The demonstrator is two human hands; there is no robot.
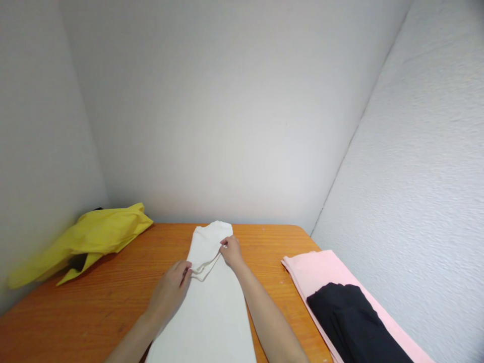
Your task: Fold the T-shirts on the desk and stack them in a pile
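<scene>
A long white garment lies on the wooden table, narrow and stretched away from me toward the back edge. Part of its cloth is folded over near the far end, making a loose slanting edge. My left hand pinches that edge at its lower left corner. Higher up on the right side, my right hand is closed on the same white cloth between thumb and fingers. Both forearms reach in from the bottom, one on each side of the garment.
A crumpled yellow cloth with some black showing lies at the back left against the wall. On the right, a folded black garment rests on a folded pink cloth. White walls border the orange-brown table behind and at the sides.
</scene>
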